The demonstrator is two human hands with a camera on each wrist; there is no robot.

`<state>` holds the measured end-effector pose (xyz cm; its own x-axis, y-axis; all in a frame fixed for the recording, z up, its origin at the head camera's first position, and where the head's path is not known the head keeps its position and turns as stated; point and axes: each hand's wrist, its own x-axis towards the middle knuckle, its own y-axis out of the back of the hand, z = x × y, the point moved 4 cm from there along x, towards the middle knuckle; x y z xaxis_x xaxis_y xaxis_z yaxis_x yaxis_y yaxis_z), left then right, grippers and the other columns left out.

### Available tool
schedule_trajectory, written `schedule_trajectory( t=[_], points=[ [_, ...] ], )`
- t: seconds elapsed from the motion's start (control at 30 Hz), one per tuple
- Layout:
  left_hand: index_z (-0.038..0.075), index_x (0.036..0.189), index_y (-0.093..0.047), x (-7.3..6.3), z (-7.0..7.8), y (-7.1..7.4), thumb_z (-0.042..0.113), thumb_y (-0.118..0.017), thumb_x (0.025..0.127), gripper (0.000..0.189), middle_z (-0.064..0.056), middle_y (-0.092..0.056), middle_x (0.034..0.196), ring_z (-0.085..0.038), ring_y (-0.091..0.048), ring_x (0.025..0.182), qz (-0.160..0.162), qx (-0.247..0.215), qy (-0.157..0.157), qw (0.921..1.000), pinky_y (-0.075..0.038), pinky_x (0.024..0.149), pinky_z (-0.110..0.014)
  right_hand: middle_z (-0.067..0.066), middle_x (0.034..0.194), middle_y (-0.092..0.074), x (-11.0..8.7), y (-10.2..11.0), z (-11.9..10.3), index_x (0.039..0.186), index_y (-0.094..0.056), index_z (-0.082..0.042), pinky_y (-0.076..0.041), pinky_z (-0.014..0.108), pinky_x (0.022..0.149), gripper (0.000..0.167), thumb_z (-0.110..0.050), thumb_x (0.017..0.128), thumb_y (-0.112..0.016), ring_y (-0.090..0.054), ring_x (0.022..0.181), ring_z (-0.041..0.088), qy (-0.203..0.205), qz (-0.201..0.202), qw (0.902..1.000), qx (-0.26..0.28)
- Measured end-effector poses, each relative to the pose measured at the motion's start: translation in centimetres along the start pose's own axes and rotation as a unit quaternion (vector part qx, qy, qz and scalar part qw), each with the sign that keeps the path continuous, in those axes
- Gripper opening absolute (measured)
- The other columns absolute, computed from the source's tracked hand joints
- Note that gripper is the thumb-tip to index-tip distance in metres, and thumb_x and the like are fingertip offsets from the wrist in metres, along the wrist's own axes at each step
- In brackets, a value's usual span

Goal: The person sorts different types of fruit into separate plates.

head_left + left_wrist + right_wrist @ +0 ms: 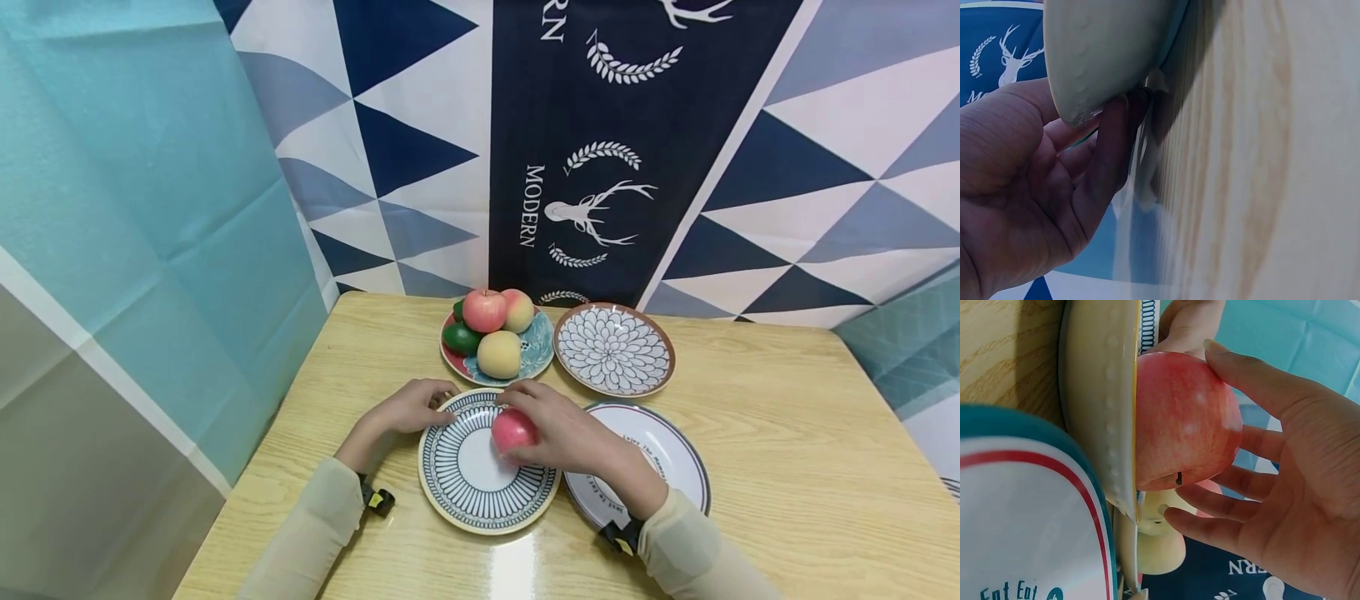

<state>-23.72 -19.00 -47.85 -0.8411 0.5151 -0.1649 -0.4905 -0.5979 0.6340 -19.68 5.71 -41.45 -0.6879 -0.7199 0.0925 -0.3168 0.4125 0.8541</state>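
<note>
A red apple (513,430) sits at the right part of a plate with a dark striped pattern and a cream rim (480,517). My right hand (558,425) holds the apple from the right, thumb on the near side and fingers round the far side. In the right wrist view the thumb meets the apple (1188,419), whose stem points down in that view. At the striped plate's left far edge, my left hand (408,407) pinches the rim, thumb above. The left wrist view shows its fingers (1107,150) beneath the plate (1104,56).
Behind the striped plate, a colorful plate (536,346) bears an apple (484,311), a peach (518,310), a yellow fruit (498,354) and green fruit (461,338). Right of it lies a brown-rimmed flower plate (615,350). A white lettered plate (678,450) lies under my right forearm.
</note>
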Motion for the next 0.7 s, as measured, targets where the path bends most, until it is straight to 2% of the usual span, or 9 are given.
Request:
schedule_trajectory(
  t=[0.4, 0.7],
  points=[
    [0.014, 0.115, -0.073, 0.21, -0.61, -0.12, 0.012, -0.075, 0.098, 0.018, 0.005, -0.068, 0.09, -0.013, -0.059, 0.081, -0.001, -0.005, -0.01, 0.9999, -0.048, 0.075, -0.032, 0.009, 0.143, -0.057, 0.15, -0.27, 0.07, 0.141, -0.064, -0.013, -0.052, 0.049, 0.105, 0.063, -0.029, 0.085, -0.088, -0.059, 0.126, 0.027, 0.004, 0.001, 1.0, -0.007],
    [0.013, 0.116, -0.073, 0.32, -0.74, -0.11, 0.01, -0.075, 0.096, 0.02, 0.005, -0.067, 0.086, -0.011, -0.058, 0.077, -0.004, -0.01, -0.012, 0.9999, -0.048, 0.073, -0.03, 0.008, 0.145, -0.057, 0.19, -0.24, 0.06, 0.142, -0.063, -0.015, -0.051, 0.048, 0.106, 0.064, -0.033, 0.086, -0.087, -0.058, 0.129, 0.026, -0.009, -0.006, 0.9999, -0.007]
  ],
)
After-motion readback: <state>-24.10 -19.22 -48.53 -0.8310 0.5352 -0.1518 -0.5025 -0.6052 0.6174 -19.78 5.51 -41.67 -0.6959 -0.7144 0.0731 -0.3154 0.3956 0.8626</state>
